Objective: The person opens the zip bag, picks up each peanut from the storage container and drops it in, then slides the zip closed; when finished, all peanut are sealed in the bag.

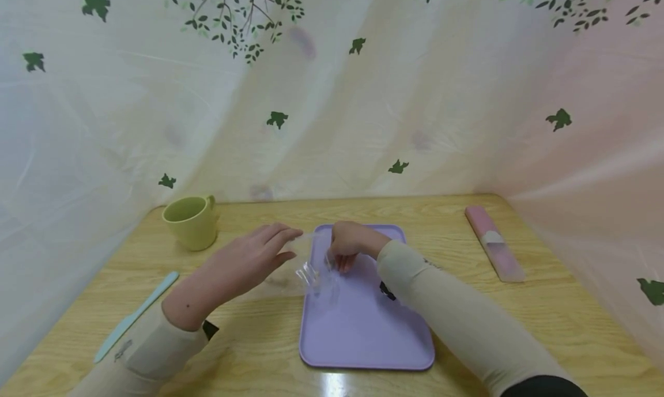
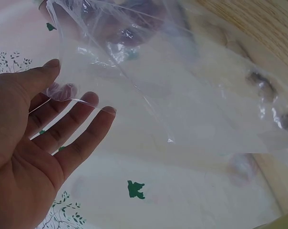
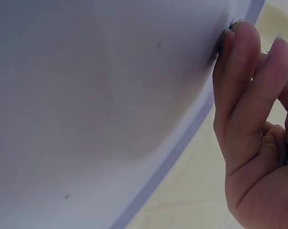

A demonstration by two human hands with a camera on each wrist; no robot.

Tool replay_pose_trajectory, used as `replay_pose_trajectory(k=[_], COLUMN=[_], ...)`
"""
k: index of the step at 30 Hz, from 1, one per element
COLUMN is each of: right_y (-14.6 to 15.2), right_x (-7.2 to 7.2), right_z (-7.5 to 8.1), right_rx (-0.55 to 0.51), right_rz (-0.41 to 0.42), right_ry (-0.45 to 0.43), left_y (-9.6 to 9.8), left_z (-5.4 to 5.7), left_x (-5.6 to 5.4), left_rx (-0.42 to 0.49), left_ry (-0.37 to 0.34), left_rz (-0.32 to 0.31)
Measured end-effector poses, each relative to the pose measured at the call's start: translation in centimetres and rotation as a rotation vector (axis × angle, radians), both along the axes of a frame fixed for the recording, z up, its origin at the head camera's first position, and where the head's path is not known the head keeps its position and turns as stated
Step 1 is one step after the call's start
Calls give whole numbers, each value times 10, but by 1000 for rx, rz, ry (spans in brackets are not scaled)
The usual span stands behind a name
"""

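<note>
My left hand point(image 1: 256, 259) is to the left of the lavender tray point(image 1: 368, 339), thumb and fingers spread at the rim of a clear plastic bag point(image 2: 139, 90). In the left wrist view, the film passes between thumb and fingertips, lightly gripped. Small dark shiny lumps point(image 2: 263, 86) show through the bag; their kind is unclear. Over the tray's far part, my right hand point(image 1: 355, 241) points down with bent fingers, close to the bag. The right wrist view puts its fingertips point(image 3: 244, 36) against the tray by a dark shadow; whatever they may hold is hidden.
A yellow-green mug point(image 1: 191, 224) stands at the back left. A light blue knife point(image 1: 136, 316) lies along the left side of the wooden table point(image 1: 249, 351). At the right lies a pink flat case point(image 1: 494, 244). A leaf-printed curtain point(image 1: 332, 97) surrounds the table's back and sides.
</note>
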State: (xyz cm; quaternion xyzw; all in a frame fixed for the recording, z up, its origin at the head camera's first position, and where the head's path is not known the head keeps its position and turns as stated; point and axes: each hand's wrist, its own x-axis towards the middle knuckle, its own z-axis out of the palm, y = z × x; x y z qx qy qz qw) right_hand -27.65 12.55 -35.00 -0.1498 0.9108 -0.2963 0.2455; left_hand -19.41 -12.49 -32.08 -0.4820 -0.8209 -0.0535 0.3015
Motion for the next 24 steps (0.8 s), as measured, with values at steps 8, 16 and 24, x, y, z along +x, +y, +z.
replay_pose_trajectory(k=[8, 16, 24], right_y=[5, 33, 43], right_x=[0, 11, 38], right_z=[1, 20, 62], right_rx=[-14, -98, -225], right_rz=[-15, -26, -8], right_ry=[-3, 31, 73], left_y=[0, -2, -3], left_z=[1, 1, 2], left_x=[0, -1, -3], left_rx=[7, 5, 13], left_ry=[2, -27, -18], left_rz=[-7, -6, 3])
